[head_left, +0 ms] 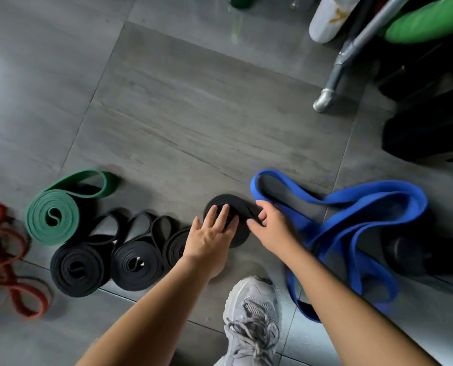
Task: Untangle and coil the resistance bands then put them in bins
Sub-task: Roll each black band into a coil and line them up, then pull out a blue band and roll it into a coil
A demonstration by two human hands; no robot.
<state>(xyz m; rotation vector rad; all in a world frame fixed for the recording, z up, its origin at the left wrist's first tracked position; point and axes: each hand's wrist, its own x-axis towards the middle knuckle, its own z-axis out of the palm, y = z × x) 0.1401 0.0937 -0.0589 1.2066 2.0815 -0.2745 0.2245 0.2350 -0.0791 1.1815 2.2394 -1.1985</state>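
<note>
A coiled black band [230, 204] lies flat on the grey floor. My left hand [212, 233] presses on its top with straight fingers. At the coil's right edge, my right hand [270, 225] touches it with curled fingers. To the left lie three more black coils [78, 268] [136, 264] [175, 247] and a green coil [52, 216] with a loose tail. A loose blue band [352, 215] sprawls on the right. A tangled red band [6, 249] lies at the far left.
My grey sneaker [251, 318] stands on the floor between my arms. A metal frame leg [325, 97], a white bottle [331, 17], a green roll [426, 22] and dark equipment [428, 138] crowd the upper right. No bin is in view.
</note>
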